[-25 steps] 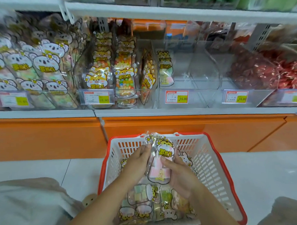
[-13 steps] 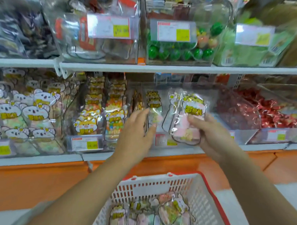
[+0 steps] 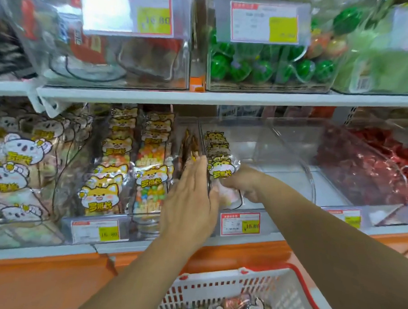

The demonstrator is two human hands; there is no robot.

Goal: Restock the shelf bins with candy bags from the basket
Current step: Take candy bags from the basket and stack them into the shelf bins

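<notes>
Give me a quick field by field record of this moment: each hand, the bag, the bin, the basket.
left hand: open and flat, upright against the bin divider, holding nothing
right hand: gripping a candy bag
candy bag: cat print, upright, at the front of the row in the bin
clear bin: short row of matching bags at its left side, the rest bare
basket: red and white, below the shelf, more bags inside
step: bag going into the bin, not yet released
</notes>
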